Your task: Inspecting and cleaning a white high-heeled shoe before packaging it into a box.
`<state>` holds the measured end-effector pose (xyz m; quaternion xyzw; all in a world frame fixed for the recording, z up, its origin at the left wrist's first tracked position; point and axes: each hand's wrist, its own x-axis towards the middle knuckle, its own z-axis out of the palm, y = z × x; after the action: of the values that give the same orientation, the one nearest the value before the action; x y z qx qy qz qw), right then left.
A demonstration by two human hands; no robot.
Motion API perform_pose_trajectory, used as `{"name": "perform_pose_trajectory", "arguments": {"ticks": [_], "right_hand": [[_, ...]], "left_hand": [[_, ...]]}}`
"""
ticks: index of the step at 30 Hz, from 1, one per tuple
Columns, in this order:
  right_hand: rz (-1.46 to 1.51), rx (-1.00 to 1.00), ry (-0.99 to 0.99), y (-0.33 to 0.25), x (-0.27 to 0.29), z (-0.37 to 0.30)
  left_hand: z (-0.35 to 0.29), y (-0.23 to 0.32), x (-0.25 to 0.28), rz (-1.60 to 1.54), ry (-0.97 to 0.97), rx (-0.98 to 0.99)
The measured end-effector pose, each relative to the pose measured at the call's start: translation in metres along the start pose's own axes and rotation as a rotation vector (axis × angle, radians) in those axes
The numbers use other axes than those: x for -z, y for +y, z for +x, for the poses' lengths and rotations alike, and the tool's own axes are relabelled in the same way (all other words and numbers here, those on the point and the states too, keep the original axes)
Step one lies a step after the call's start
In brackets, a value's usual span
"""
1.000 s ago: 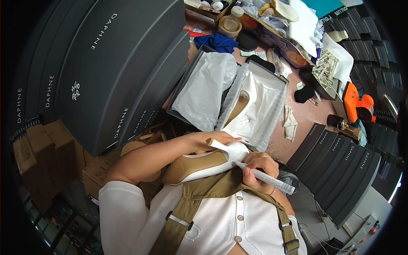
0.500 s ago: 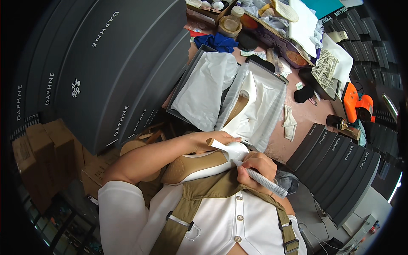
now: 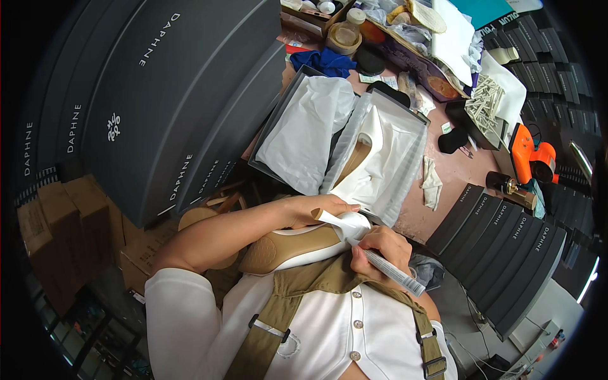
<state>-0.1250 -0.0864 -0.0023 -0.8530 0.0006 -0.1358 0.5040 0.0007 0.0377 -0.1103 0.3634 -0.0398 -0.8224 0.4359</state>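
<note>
Across my lap lies a white high-heeled shoe (image 3: 301,246), turned so its tan sole faces up and its heel rises by my hands. My left hand (image 3: 320,211) is closed around the far side of the shoe, next to the heel; some of its fingers are hidden. A slim white marker-like tube (image 3: 398,275) with grey print is gripped in my right hand (image 3: 385,250). Its tip meets the shoe near the base of the heel. Beyond them, a second white shoe (image 3: 362,155) rests in an open shoebox (image 3: 421,136) lined with white tissue paper (image 3: 307,133).
Large dark shoeboxes (image 3: 152,95) rise at the left, above brown cartons (image 3: 88,218). More dark boxes (image 3: 497,247) are stacked at the right. On the pink table (image 3: 415,215) are a black tray of white sticks (image 3: 484,104), an orange tool (image 3: 524,152) and a blue cloth (image 3: 324,62).
Very little differs. The tube's outer end and my right hand have shifted slightly, with the tip still at the heel's base. My left hand keeps its hold on the shoe.
</note>
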Motion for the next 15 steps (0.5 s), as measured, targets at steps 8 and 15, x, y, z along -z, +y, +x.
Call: {"name": "perform_pose_trajectory", "arguments": {"ticks": [8,15], "right_hand": [[0.128,-0.039,0.055,0.008,-0.001,-0.007],[0.384,-0.168,0.167,0.014,-0.003,-0.017]], "left_hand": [[-0.002,0.003,-0.001,-0.025,-0.01,0.012],[0.0,0.002,0.002,-0.098,-0.045,0.004]]}}
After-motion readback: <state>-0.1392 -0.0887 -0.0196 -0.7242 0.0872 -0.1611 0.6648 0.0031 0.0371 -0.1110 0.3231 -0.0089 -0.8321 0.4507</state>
